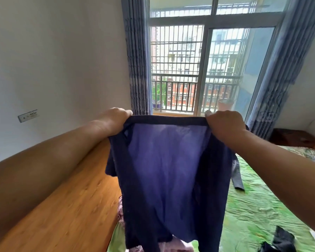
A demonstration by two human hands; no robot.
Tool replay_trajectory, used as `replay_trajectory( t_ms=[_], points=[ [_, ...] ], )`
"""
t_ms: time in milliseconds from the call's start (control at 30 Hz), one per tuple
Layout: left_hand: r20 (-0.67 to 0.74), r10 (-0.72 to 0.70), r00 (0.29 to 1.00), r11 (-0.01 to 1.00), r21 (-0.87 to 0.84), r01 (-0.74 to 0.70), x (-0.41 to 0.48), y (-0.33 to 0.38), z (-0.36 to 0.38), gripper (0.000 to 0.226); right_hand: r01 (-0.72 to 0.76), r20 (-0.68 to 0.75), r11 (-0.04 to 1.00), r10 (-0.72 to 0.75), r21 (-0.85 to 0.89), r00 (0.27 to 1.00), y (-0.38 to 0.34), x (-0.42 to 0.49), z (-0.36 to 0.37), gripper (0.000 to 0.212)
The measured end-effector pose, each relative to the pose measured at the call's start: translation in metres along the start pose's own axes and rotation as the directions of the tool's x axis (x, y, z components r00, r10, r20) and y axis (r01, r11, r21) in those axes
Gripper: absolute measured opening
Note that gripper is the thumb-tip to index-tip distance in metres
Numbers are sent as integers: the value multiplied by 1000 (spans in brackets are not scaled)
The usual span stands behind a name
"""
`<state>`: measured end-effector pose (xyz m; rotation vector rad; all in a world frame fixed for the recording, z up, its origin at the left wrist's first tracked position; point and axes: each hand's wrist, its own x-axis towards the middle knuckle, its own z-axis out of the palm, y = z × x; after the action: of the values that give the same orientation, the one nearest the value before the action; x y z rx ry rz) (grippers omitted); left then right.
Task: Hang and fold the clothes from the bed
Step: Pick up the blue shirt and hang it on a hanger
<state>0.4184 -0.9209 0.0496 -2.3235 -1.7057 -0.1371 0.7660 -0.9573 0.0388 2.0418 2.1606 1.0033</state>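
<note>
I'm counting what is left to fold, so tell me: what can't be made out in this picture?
In the head view:
- pinkish clothes: mostly hidden behind the held navy shirt.
- black garment: cut off by the bottom edge.
- grey garment: upper end hidden behind the shirt.
- grip of left hand and right hand: fingertips hidden by the shirt's top edge.

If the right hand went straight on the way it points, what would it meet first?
The right hand would probably reach the grey-framed sliding glass window first; depth is unclear.
</note>
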Motion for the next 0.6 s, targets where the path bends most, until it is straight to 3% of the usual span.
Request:
replay_trajectory(
  t_ms=[133,300,600],
  points=[
    [-18,-99,995,994,-50,98,-3,-2,-11,11,-33,36,993,29,114,999,-7,13,-12,20],
    [8,-174,985,983,-54,174,-13,-12,-11,11,-126,192,956,76,264,978,-22,25,-24,3],
    [85,-362,928,898,-237,372,-67,-44,-3,21,-167,255,794,15,585,967,-82,47,-35,15]
  ],
)
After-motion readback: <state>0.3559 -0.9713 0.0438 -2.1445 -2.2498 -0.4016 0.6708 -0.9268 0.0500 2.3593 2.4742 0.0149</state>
